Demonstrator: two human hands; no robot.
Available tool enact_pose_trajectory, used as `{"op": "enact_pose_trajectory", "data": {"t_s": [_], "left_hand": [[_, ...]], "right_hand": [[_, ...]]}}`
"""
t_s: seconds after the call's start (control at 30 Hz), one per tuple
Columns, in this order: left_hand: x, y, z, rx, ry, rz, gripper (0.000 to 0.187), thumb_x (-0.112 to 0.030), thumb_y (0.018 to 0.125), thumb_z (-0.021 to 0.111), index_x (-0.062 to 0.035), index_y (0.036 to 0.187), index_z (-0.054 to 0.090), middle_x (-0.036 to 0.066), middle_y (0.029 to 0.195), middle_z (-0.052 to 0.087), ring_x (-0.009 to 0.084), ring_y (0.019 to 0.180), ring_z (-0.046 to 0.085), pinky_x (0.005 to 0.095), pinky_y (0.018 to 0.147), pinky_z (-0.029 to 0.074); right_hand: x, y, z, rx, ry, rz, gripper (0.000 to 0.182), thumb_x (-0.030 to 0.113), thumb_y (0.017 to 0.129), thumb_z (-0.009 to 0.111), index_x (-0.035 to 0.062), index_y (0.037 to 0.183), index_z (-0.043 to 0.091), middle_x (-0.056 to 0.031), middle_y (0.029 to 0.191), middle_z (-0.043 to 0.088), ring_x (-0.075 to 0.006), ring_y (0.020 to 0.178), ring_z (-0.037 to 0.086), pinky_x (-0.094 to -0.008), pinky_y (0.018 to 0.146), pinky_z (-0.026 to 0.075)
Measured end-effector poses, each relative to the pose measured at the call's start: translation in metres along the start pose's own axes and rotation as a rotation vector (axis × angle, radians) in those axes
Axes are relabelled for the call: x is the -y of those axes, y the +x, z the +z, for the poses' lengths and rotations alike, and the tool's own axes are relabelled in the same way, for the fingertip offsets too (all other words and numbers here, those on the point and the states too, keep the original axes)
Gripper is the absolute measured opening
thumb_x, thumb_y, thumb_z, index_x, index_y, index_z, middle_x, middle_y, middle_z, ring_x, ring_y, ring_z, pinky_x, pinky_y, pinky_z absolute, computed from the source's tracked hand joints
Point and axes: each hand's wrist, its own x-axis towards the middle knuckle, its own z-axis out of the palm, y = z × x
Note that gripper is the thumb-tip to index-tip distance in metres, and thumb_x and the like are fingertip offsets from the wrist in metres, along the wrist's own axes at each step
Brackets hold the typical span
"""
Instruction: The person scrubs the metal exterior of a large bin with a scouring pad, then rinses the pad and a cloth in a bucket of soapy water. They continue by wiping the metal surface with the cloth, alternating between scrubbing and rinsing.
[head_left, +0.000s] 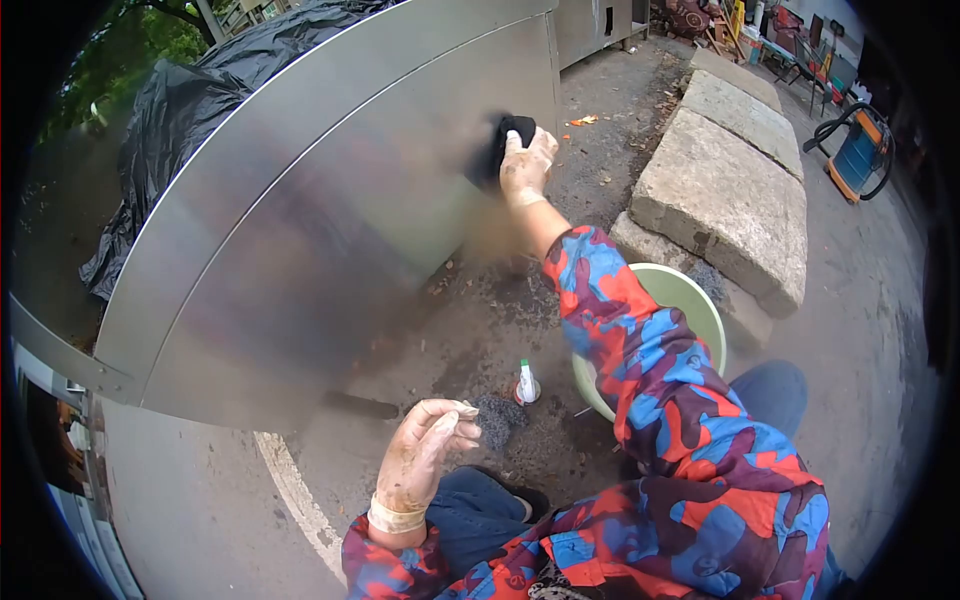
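Observation:
My right hand [527,165], in a thin translucent glove, presses a black cloth [515,128] against the upright stainless-steel panel [400,150], near its right edge. The panel's surface is shiny and mirrors the cloth. My left hand [430,450], gloved as well, hovers low before the panel; its fingers are curled with the thumb against them, and nothing shows between them. Just beyond it on the ground lies a grey clump like steel wool [498,420]. Beside that clump stands a small white bottle with a green cap [525,382].
A pale green tub [690,290] stands under my right arm. Stone blocks [730,180] run along the right. Further off is a blue and orange vacuum cleaner [860,155]. Black plastic sheeting [190,110] drapes behind the panel. A white line [295,490] marks the pavement.

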Motion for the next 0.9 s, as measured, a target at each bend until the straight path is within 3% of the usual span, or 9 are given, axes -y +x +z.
{"op": "enact_pose_trajectory", "data": {"t_s": [0.07,0.13,0.23,0.3,0.43,0.57,0.67,0.77,0.9], "left_hand": [[-0.001,0.002,0.005,0.024,0.006,-0.002,0.019,-0.012,0.095,0.049,0.0010,0.108,0.053,0.015,0.104,0.061,0.0201,0.089,0.063,0.0301,0.076,0.052],[0.001,0.005,0.006,0.022,0.003,-0.024,0.019,-0.012,0.095,0.049,0.0010,0.108,0.053,0.015,0.104,0.061,0.0201,0.089,0.063,0.0302,0.076,0.052],[0.006,0.008,0.006,0.009,-0.001,-0.045,0.019,-0.012,0.095,0.049,0.0010,0.108,0.053,0.015,0.105,0.061,0.0201,0.089,0.063,0.0302,0.076,0.052],[0.005,0.011,0.005,-0.001,0.000,-0.034,0.019,-0.012,0.095,0.049,0.0011,0.108,0.053,0.015,0.104,0.061,0.0201,0.089,0.063,0.0301,0.076,0.052],[0.003,0.009,0.005,-0.004,-0.049,-0.081,0.019,-0.013,0.094,0.052,0.0001,0.108,0.053,0.011,0.106,0.061,0.0164,0.090,0.061,0.0280,0.079,0.050],[0.002,0.007,0.003,0.027,-0.061,-0.058,0.019,-0.013,0.095,0.051,0.0001,0.109,0.053,0.013,0.107,0.060,0.0183,0.090,0.061,0.0292,0.078,0.051],[-0.005,0.001,0.003,0.040,-0.035,-0.046,0.020,-0.012,0.095,0.049,0.0008,0.109,0.053,0.015,0.108,0.060,0.0198,0.090,0.062,0.0306,0.079,0.051],[-0.009,-0.002,0.003,0.065,0.008,-0.071,0.020,-0.013,0.096,0.048,-0.0004,0.110,0.053,0.013,0.109,0.059,0.0173,0.092,0.060,0.0300,0.082,0.049],[-0.011,-0.004,0.004,0.134,0.040,-0.072,0.020,-0.014,0.096,0.047,-0.0018,0.111,0.051,0.010,0.107,0.059,0.0146,0.091,0.058,0.0288,0.082,0.048]], "right_hand": [[0.027,-0.049,-0.013,0.009,0.017,-0.224,0.046,0.021,0.080,0.067,-0.0022,0.115,0.050,-0.0202,0.118,0.046,-0.0364,0.111,0.044,-0.0421,0.098,0.036],[0.049,-0.092,-0.033,0.190,0.124,-0.407,0.050,0.016,0.075,0.072,-0.0002,0.116,0.049,-0.0177,0.118,0.046,-0.0361,0.111,0.044,-0.0422,0.097,0.037],[0.051,-0.101,-0.032,0.266,0.250,-0.585,0.055,0.012,0.072,0.073,0.0022,0.120,0.048,-0.0160,0.119,0.046,-0.0354,0.110,0.046,-0.0422,0.095,0.040],[0.046,-0.080,-0.027,0.226,0.224,-0.561,0.053,0.013,0.074,0.072,0.0009,0.120,0.048,-0.0165,0.119,0.046,-0.0348,0.111,0.045,-0.0418,0.096,0.039],[0.034,0.015,0.001,-0.057,0.153,-0.288,0.041,0.022,0.087,0.061,-0.0046,0.115,0.048,-0.0206,0.118,0.046,-0.0357,0.113,0.044,-0.0393,0.099,0.036],[0.049,0.100,0.008,-0.117,0.102,0.121,0.043,0.034,0.086,0.060,-0.0004,0.111,0.054,-0.0220,0.115,0.053,-0.0364,0.111,0.048,-0.0412,0.096,0.039],[0.086,0.087,0.011,-0.094,0.138,0.011,0.041,0.032,0.087,0.059,-0.0004,0.111,0.054,-0.0209,0.116,0.052,-0.0360,0.110,0.049,-0.0411,0.096,0.039],[0.134,0.023,0.009,-0.154,0.317,-0.497,0.038,0.025,0.087,0.060,-0.0007,0.113,0.053,-0.0188,0.117,0.050,-0.0358,0.107,0.049,-0.0418,0.094,0.039],[0.188,-0.072,0.003,-0.063,0.435,-0.763,0.050,0.021,0.073,0.073,0.0001,0.114,0.053,-0.0161,0.119,0.050,-0.0355,0.106,0.048,-0.0439,0.091,0.040]]}}
